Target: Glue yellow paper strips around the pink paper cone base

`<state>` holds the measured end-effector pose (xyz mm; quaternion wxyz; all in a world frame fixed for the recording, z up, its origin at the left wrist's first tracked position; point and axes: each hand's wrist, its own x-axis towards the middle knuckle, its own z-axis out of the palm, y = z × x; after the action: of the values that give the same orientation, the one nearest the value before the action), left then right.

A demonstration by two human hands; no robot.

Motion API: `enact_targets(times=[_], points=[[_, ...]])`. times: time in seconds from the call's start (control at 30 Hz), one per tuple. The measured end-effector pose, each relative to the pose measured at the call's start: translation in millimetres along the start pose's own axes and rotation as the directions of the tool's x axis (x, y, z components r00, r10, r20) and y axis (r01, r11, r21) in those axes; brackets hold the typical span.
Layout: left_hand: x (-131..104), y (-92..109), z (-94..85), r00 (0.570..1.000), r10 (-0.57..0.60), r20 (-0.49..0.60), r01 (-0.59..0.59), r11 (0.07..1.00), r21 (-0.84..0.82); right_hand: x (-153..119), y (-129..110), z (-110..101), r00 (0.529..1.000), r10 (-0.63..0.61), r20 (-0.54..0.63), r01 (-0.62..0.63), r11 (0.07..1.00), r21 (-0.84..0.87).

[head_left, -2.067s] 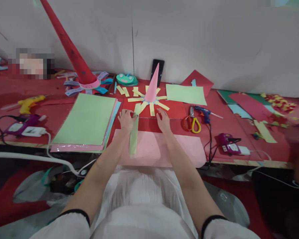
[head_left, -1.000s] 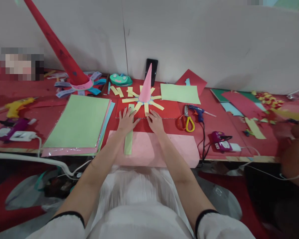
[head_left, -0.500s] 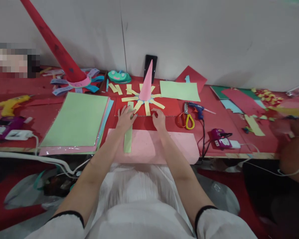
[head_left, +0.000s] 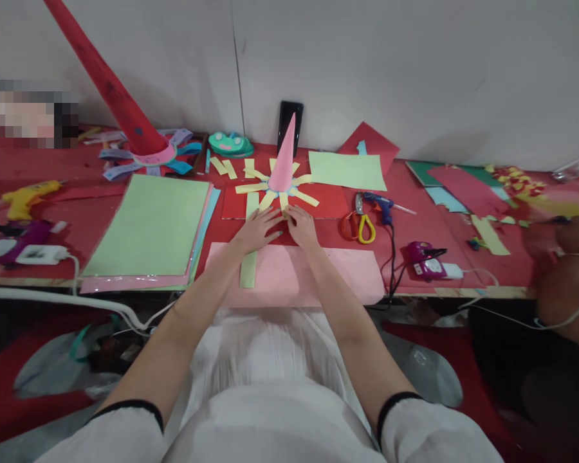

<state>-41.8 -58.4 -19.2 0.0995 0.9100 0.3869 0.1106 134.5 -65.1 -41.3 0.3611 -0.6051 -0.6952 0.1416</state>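
A pink paper cone (head_left: 282,166) stands upright on a red sheet (head_left: 329,202), with pale yellow paper strips (head_left: 249,189) fanning out around its base. My right hand (head_left: 302,229) has its fingertips pinched at the end of the strip that points toward me. Beside it, my left hand (head_left: 259,231) lies with fingers spread, close to the same strip. Under my left wrist runs a long light green strip (head_left: 248,273), partly covered by the hand. A pink sheet (head_left: 345,273) lies at the table's front edge beneath my forearms.
Scissors (head_left: 365,229) and a blue glue gun (head_left: 380,206) with a cable lie to the right. At left are stacked green sheets (head_left: 147,225), a yellow glue gun (head_left: 26,198) and a tall red cone (head_left: 125,109). A phone (head_left: 289,119) leans at the wall. Another person's arm (head_left: 572,283) is at far right.
My left hand has moved right, off the green strip's upper part toward the front yellow strip. My right hand has shifted slightly left, its fingertips now at that strip's end.
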Motion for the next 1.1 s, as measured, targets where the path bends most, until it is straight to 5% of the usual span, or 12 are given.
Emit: enact_targets(times=[0.17, 0.37, 0.8, 1.0, 1.1], points=[[1, 3, -0.7, 0.996, -0.016, 0.085, 0.011, 0.998, 0.054, 2, 7, -1, 0.999, 0.018, -0.034, -0.012, 0.986, 0.167], [14, 9, -7.2, 0.999, -0.005, 0.054, 0.002, 0.999, 0.049, 3, 9, -1, 0.992, 0.077, -0.103, -0.05, 0.967, 0.249], [28, 2, 13.9, 0.999, -0.042, 0.009, 0.042, 0.997, 0.069, 1, 5, -3, 0.994, 0.085, -0.068, -0.076, 0.989, 0.129], [29, 3, 13.5, 0.998, -0.061, 0.024, 0.059, 0.996, 0.071, 8, 0, -4, 0.98, -0.003, -0.199, 0.015, 0.998, 0.06], [28, 4, 12.2, 0.998, -0.059, 0.02, 0.058, 0.996, 0.072, 19, 5, -4, 0.994, -0.011, -0.11, 0.02, 0.996, 0.082]])
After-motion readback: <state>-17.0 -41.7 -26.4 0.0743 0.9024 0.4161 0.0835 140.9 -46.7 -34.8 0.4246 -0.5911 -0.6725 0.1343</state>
